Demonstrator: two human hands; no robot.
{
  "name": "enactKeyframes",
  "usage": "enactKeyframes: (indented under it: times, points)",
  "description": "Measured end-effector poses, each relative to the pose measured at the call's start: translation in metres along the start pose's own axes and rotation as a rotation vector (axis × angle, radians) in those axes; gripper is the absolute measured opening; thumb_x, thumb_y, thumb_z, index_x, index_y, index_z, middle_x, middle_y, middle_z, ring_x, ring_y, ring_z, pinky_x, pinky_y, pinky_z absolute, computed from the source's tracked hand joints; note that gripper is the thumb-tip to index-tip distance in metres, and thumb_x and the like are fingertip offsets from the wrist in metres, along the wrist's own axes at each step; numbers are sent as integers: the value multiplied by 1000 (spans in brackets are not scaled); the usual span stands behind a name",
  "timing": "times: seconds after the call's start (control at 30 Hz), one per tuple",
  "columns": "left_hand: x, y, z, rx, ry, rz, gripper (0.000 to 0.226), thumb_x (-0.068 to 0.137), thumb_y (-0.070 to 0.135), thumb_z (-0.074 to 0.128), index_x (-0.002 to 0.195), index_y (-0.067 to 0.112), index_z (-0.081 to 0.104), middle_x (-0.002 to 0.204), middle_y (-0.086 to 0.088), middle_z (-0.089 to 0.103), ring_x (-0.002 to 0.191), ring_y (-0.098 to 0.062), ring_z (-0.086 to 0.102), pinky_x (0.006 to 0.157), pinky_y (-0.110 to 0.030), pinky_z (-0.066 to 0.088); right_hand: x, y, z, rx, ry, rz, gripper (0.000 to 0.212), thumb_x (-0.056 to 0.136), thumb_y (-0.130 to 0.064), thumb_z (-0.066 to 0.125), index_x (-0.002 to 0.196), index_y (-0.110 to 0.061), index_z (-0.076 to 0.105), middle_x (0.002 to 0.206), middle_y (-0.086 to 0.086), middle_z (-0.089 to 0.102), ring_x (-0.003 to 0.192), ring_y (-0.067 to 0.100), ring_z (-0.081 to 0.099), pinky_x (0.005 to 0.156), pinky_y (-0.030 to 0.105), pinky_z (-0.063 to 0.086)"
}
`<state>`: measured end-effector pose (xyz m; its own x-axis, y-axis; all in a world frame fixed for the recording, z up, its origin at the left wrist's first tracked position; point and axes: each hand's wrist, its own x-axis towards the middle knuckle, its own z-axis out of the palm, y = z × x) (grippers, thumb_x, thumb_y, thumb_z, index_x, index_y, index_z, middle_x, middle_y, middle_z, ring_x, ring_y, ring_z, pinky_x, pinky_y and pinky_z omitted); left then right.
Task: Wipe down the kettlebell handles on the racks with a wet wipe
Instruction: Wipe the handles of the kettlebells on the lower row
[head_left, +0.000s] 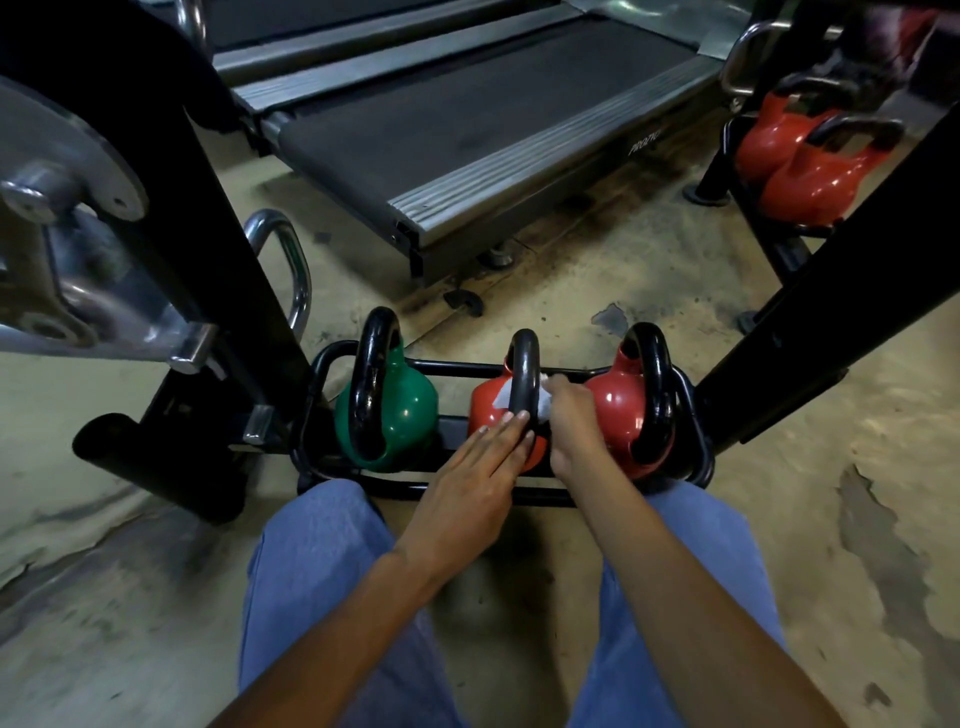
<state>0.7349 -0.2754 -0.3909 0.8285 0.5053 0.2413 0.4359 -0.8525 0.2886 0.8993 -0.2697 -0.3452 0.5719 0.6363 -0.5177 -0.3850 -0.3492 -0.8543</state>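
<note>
Centrally on the floor rack (452, 369), the middle handle (523, 384) arches fore-and-aft, directly ahead. Left hand (480, 478), fingers straight, rests on its near end; right hand (571, 415) pinches the wipe (498, 399) against its right side.

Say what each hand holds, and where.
The right hand grips the wet wipe by its bunched end, against the black handle of the middle red kettlebell. The left hand holds nothing; its straight fingers rest on that handle.

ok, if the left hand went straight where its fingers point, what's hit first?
The black handle of the middle red kettlebell; the left hand fingertips look to touch it, depth unclear.
</note>
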Motion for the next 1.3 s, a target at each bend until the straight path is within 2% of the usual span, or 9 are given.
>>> enactKeyframes:
  times: [0.17,0.27,0.43,0.53,0.7,0.9,1.07,1.17,1.3]
  points:
    - [-5,3,0,12,-11,9,73,92,8,59,157,14,27,167,-6,16,154,-17,10,124,-41,23,21,-4,12,-369,93,-326,19,99,-15,48,96,-11,66,81,15,69,77,34,70,68,46,59]
    - [-8,4,3,10,-11,14,72,90,8,59,156,13,29,166,-9,18,154,-18,12,124,-40,23,-17,27,-4,-651,110,-731,25,106,-11,45,124,-14,63,83,5,66,70,17,63,60,30,52]
    - [-9,8,4,56,-19,9,70,91,14,59,155,10,31,166,-10,18,154,-21,13,123,-41,24,25,7,-11,-933,-87,-966,34,104,-11,46,130,-9,66,144,4,56,132,14,50,111,23,41]
    - [-9,10,2,60,-29,3,69,93,17,57,156,10,29,167,-10,15,154,-21,12,124,-41,22,49,-22,-8,-1174,-237,-1074,29,101,-22,46,104,-9,73,125,7,68,126,26,56,116,46,37]
    - [-16,14,0,45,-33,2,70,93,16,58,157,12,28,165,-11,23,153,-21,16,125,-40,18,17,-41,-17,-1838,-702,-1191,37,100,-38,33,85,-25,63,92,-7,62,104,10,56,126,51,7]
    - [-15,12,-2,91,-65,1,71,92,17,61,156,12,31,166,-10,20,154,-21,14,124,-39,14,32,-66,7,-2060,-513,-1270,47,99,-43,33,85,-20,71,89,-1,68,102,21,61,124,54,16]
    - [-21,11,0,86,-83,17,67,93,17,57,155,12,31,164,-10,23,152,-22,20,124,-38,12,23,-46,-9,-1936,-713,-1236,48,101,-46,29,102,-21,70,106,0,69,111,18,58,123,47,23]
    - [-20,10,0,84,-74,32,72,93,17,58,157,11,25,167,-9,13,154,-20,12,124,-39,19,43,-47,-26,-1590,-398,-1118,49,101,-39,33,133,-18,64,146,6,58,140,21,47,117,45,38]
    - [-16,7,-2,40,-76,27,73,90,16,58,156,13,28,165,-8,21,153,-19,18,123,-39,23,1,18,-15,-914,-42,-894,36,103,-11,53,139,-15,61,152,7,53,139,17,51,113,36,46]
